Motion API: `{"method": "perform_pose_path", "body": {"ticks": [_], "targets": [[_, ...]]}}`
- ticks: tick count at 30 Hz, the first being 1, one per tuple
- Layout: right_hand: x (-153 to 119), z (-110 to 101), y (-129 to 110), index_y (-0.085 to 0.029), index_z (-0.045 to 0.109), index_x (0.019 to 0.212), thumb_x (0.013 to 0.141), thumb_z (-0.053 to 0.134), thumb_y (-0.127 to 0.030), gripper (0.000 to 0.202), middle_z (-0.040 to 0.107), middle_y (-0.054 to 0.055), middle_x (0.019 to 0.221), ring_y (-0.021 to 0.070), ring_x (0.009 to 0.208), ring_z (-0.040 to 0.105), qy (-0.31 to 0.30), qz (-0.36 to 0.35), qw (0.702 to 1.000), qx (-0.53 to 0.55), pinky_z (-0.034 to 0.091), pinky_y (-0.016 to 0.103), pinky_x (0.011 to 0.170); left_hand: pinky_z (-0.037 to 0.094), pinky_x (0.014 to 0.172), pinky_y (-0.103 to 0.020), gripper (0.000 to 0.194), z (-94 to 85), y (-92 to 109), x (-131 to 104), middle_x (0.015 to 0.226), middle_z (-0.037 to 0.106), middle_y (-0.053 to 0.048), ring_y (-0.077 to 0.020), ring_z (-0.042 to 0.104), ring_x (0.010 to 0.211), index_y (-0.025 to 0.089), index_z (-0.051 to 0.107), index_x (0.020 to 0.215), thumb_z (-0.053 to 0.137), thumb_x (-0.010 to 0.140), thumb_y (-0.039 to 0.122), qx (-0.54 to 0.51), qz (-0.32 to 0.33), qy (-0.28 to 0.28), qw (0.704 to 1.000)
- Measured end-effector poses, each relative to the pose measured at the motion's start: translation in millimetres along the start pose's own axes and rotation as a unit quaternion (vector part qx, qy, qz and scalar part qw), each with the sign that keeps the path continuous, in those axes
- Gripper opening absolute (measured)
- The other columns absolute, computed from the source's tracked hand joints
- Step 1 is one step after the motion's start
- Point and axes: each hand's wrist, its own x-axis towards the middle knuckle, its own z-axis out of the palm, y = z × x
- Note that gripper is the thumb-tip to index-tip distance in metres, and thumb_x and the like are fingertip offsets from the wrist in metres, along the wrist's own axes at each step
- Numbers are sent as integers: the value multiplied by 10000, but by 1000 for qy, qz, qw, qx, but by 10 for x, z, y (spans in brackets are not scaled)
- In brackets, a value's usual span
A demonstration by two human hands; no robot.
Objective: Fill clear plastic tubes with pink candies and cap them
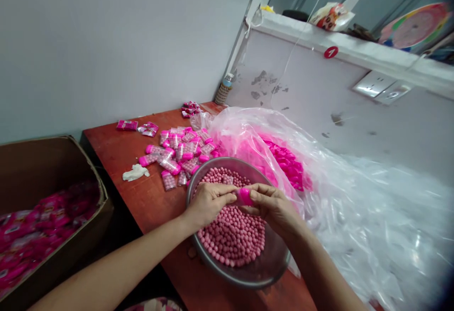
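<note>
Over a grey bowl (250,280) of round pink beads (230,240), both hands meet on one small pink-capped clear bottle (244,196). My left hand (209,202) pinches its clear end between thumb and fingers. At the bright pink cap, the fingers of my right hand (275,204) are closed on the other end. Whether beads are inside this bottle I cannot tell. Left of the bag and behind the bowl lies a pile of capped bottles (186,150) filled with pink beads. Bright pink caps (283,159) show inside an open clear plastic bag (244,121).
A cardboard box (102,197) with pink packets (42,226) stands left of the red table (127,197). Crumpled white tissue (135,173) and flat pink packets (126,125) lie on the table. Clear plastic (383,226) spreads at right; a wrapped bottle (224,89) stands in the corner.
</note>
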Motion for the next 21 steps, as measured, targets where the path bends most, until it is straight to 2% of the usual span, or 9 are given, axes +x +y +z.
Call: {"method": "perform_pose_path", "body": {"ticks": [4,9,11,14,16,18,20,21], "targets": [[26,12,-8,-136,634,703,617,739,-225,162,645,16,677,128,630,615,8,14,1000,-8,527,269,626,468,667,-240,185,-4,45,-33,804,724,-27,-172,645,728,199,719,856,552,778,189,72,17,7,997],[133,27,-17,-150,624,725,647,719,-277,177,636,10,686,118,617,605,7,0,999,-32,528,274,624,487,734,-270,195,17,-9,-29,852,725,-25,-190,650,795,188,713,881,560,762,172,39,-23,19,999],[213,8,-57,-167,631,813,688,679,-340,218,640,19,760,116,647,604,8,-30,998,-61,525,273,638,489,780,-294,231,-17,-30,85,930,714,-37,-199,645,847,178,692,953,578,753,188,0,-47,48,998],[376,-79,-118,-184,619,935,745,591,-428,311,636,41,860,141,728,611,37,-89,982,-163,513,289,664,495,802,-328,334,-195,-42,435,1014,688,-67,-206,638,882,146,626,1077,585,765,257,-68,-60,112,990],[499,-163,-114,-177,629,926,760,560,-433,313,640,43,827,161,738,609,75,-121,945,-295,496,297,659,468,860,-330,397,-384,-50,709,1114,640,-90,-208,604,978,126,565,1155,564,789,281,-77,-25,173,982],[621,-240,-55,-169,650,881,755,564,-401,277,652,48,802,180,738,606,94,-141,883,-437,472,305,663,400,949,-323,467,-566,-75,899,1250,540,-104,-211,509,1131,136,484,1236,565,795,268,-33,11,208,978],[734,-285,48,-163,659,862,725,598,-363,251,665,64,830,198,754,602,98,-153,830,-528,449,311,676,351,993,-319,510,-678,-120,938,1312,477,-106,-212,431,1208,149,446,1267,576,787,263,9,22,215,976],[787,-292,107,-159,657,873,700,624,-350,260,667,72,850,204,764,600,96,-155,816,-548,441,311,682,353,992,-322,511,-695,-149,901,1306,483,-110,-216,436,1204,147,453,1262,579,783,273,22,16,204,979]]}}
